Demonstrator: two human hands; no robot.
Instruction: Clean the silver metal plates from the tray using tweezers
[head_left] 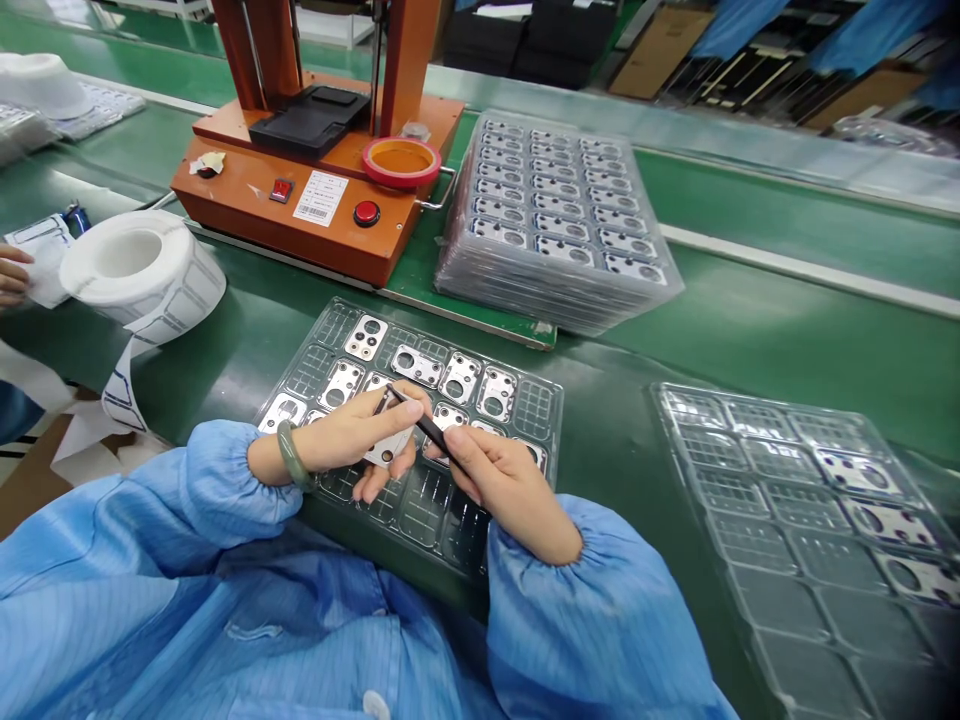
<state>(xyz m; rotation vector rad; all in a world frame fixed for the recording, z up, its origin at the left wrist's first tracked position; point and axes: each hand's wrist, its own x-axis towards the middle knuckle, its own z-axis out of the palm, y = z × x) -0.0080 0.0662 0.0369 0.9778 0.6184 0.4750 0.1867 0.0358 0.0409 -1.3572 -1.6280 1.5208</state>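
My left hand point(360, 430), with a green bangle at the wrist, is closed around a small silver metal plate point(388, 448) with round holes. My right hand point(510, 480) grips a slim black tool point(429, 428) that looks like tweezers. Its far end lies over the plate, by the left fingers; whether the tip touches the plate I cannot tell. Both hands are above a clear plastic tray point(424, 505), whose upper pockets hold several similar plates, such as one plate point(496, 393) at the right. The hands hide part of the tray.
An orange press point(300, 190) stands behind, a red tape roll point(401, 162) on it. A tall stack of filled trays point(559, 270) is to its right. At right lies another clear tray point(802, 600) with a few plates. A white label roll point(142, 265) and another person's hand point(11, 275) are at left.
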